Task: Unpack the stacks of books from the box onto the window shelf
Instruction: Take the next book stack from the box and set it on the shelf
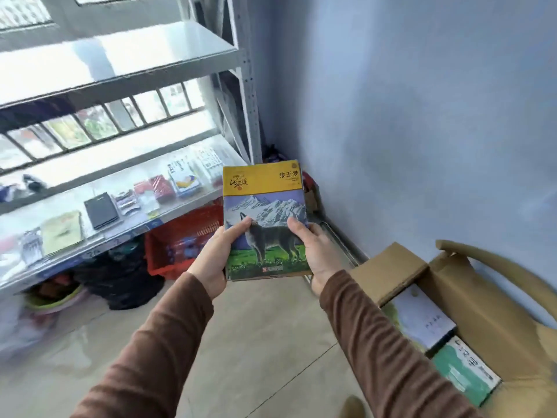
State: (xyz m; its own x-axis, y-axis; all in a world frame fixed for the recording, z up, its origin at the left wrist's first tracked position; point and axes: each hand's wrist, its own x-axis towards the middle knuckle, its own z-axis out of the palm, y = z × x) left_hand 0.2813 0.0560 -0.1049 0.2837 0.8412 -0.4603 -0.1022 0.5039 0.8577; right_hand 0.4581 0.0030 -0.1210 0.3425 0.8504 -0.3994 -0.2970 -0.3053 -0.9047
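I hold a stack of books [265, 206] in front of me, its top cover yellow with a wolf and snowy mountains. My left hand [217, 254] grips its left edge and my right hand [313, 251] its right edge, thumbs on the cover. The open cardboard box [494, 315] stands on the floor at the lower right, with more books [428, 321] lying inside. The metal window shelf [120, 206] runs along the left, to the left of the stack.
The lower shelf board carries small packets and a black wallet [101, 211]. An upper board [126, 64] is bare. Below the shelf sit a red plastic crate [177, 245] and dark bags [120, 276]. A blue wall [407, 116] closes the right side.
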